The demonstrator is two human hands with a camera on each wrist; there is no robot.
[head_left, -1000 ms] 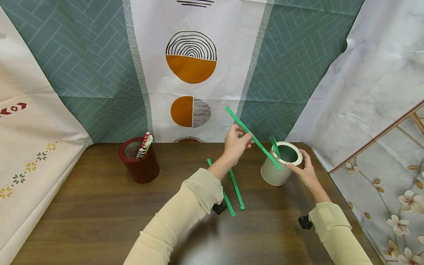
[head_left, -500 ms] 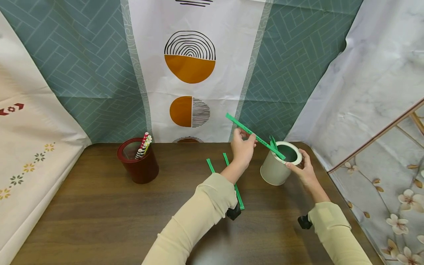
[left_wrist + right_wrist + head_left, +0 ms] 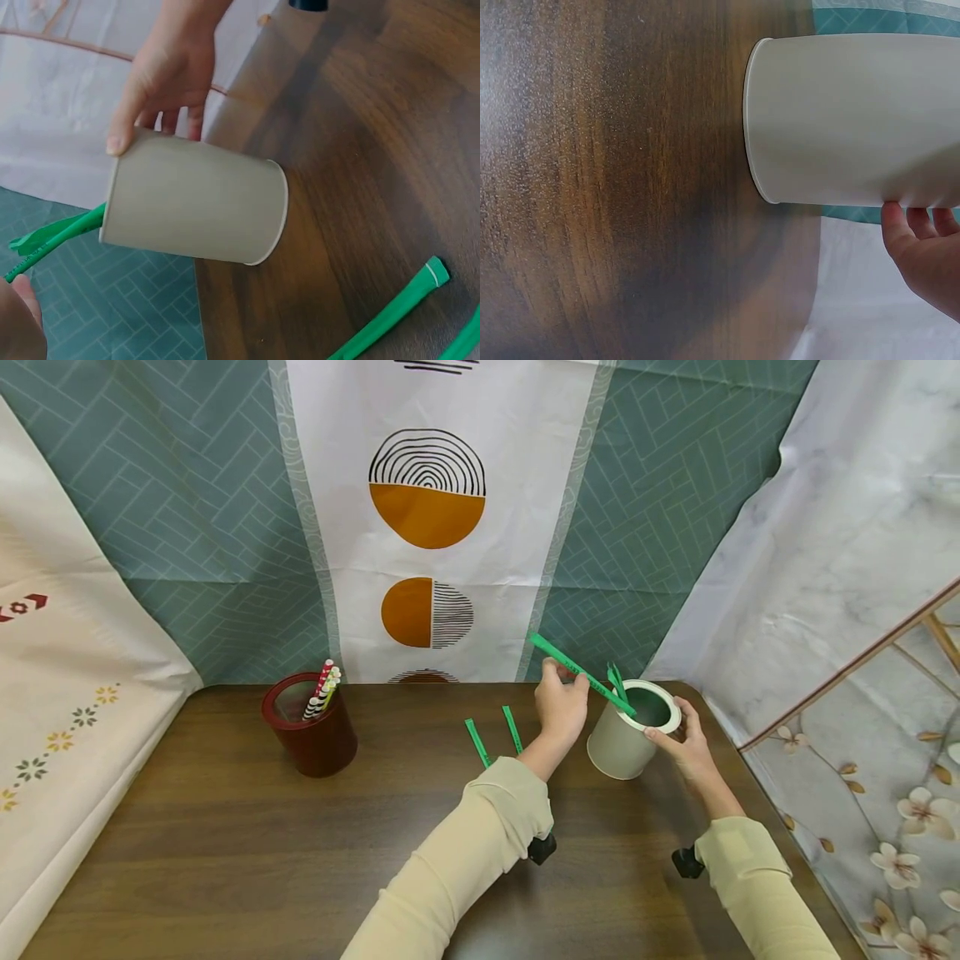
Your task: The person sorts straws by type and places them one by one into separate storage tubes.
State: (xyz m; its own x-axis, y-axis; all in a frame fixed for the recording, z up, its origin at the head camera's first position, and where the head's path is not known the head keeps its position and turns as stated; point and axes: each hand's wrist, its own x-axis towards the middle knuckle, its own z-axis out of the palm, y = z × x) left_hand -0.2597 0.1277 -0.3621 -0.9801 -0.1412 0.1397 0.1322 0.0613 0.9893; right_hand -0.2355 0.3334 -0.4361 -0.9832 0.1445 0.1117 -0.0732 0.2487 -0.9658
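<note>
My left hand (image 3: 564,702) pinches a long green wrapped straw (image 3: 561,657), tilted down to the right, its lower end at the mouth of a beige canister (image 3: 621,747). Other green straws (image 3: 615,680) lean out of that canister over its left rim. With the thumb at the rim and fingers along the side, my right hand (image 3: 693,750) holds the canister upright on the table. In the right wrist view, fingertips (image 3: 894,216) touch its wall. Two more green straws lie on the table, one (image 3: 477,742) left of the other (image 3: 512,728), both partly behind my left arm.
A dark red canister (image 3: 321,745) with several patterned straws (image 3: 322,690) stands at the back left of the brown wooden table (image 3: 225,860). Cloth with printed circles (image 3: 427,489) hangs behind the table, and floral cloth (image 3: 900,827) hangs at the right.
My left hand has moved right and slightly down, bringing the straw's lower end from in front of the beige canister to its mouth. My right hand keeps its hold on the canister.
</note>
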